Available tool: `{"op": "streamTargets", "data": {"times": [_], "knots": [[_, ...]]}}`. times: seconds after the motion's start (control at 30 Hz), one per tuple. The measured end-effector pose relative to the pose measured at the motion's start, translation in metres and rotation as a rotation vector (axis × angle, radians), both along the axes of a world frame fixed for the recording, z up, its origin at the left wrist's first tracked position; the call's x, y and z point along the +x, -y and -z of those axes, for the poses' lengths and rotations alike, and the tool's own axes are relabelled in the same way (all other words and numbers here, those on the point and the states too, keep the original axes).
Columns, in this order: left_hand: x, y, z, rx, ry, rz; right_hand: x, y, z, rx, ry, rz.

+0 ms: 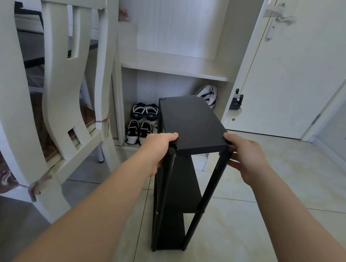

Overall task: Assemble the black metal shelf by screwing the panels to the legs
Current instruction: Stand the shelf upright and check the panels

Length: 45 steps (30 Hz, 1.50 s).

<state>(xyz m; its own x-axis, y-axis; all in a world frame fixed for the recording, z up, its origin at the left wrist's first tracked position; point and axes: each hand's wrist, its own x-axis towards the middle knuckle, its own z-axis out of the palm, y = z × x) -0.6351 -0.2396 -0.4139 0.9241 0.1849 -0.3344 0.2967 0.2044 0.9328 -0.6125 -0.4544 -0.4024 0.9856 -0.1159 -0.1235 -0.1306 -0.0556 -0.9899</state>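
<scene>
On the tiled floor [243,227], centre of scene: black metal shelf [191,122] upright, three panels on its legs, just near of a white cabinet [172,67] with shoes [142,120] in its base. Left hand [158,148] grips the near-left top corner, thumb on the panel, fingers wrapped round the leg. Right hand [246,156] holds the near-right corner, thumb on top, fingers reaching to the leg. White chair [54,81] at left.

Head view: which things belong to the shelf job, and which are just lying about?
Job: shelf, its legs, left hand and right hand gripping its top corners.
Lying about: shoes, chair, door, cabinet.
</scene>
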Motion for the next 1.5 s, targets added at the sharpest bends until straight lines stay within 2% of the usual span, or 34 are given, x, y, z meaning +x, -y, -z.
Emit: {"op": "streamTargets", "data": {"times": [0.43,0.8,1.5], "knots": [[0.004,-0.002,0.001,0.019,-0.002,-0.024,0.005,0.002,0.003,0.035,-0.059,0.014],[0.004,-0.003,0.001,0.049,-0.070,0.005,0.009,0.003,0.005,0.015,-0.062,-0.014],[0.005,0.001,0.001,0.065,-0.059,-0.002,0.015,0.006,0.004,-0.069,-0.087,-0.003]]}}
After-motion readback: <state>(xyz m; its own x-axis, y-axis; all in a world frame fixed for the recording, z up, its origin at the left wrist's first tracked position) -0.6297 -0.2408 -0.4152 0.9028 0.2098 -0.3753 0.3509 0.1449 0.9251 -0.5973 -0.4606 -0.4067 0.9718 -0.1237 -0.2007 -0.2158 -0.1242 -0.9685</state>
